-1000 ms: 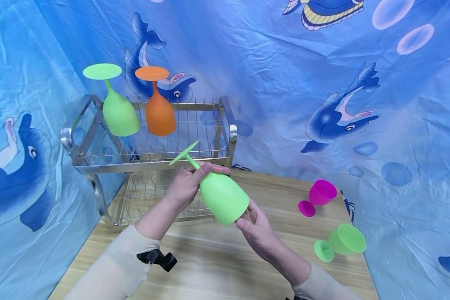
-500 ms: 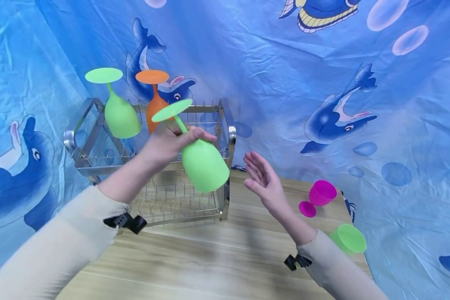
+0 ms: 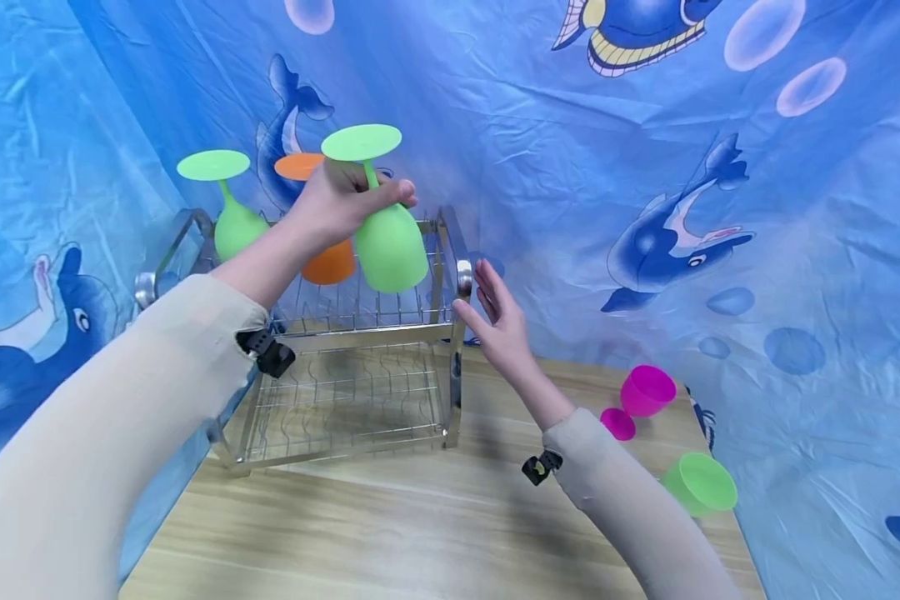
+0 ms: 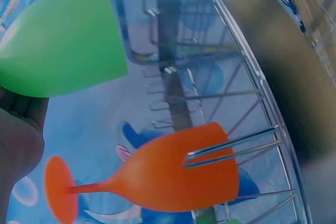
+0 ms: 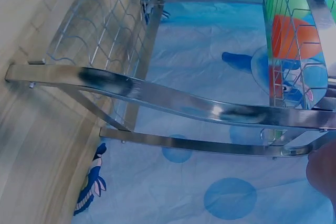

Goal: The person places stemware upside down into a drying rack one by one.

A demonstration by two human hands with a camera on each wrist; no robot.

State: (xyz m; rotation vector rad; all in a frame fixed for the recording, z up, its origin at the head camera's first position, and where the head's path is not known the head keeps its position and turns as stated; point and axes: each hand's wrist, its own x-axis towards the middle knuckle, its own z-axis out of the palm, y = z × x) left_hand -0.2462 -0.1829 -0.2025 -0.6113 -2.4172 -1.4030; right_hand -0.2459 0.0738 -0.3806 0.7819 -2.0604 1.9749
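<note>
The left hand (image 3: 333, 204) grips the green goblet (image 3: 392, 248) upside down at its stem, leaving its mouth free near the right edge of the rack's (image 3: 367, 337) upper tier, where the right hand (image 3: 501, 329), fingers extended, perhaps steadies things.

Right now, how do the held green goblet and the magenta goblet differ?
Colour: the held green goblet is light green; the magenta goblet is bright pink-purple.
Pose: the green one is mouth down, the magenta one mouth up.
Support: the left hand grips the green one; the magenta one stands on the table.
Shared: bowl and round foot.
</note>
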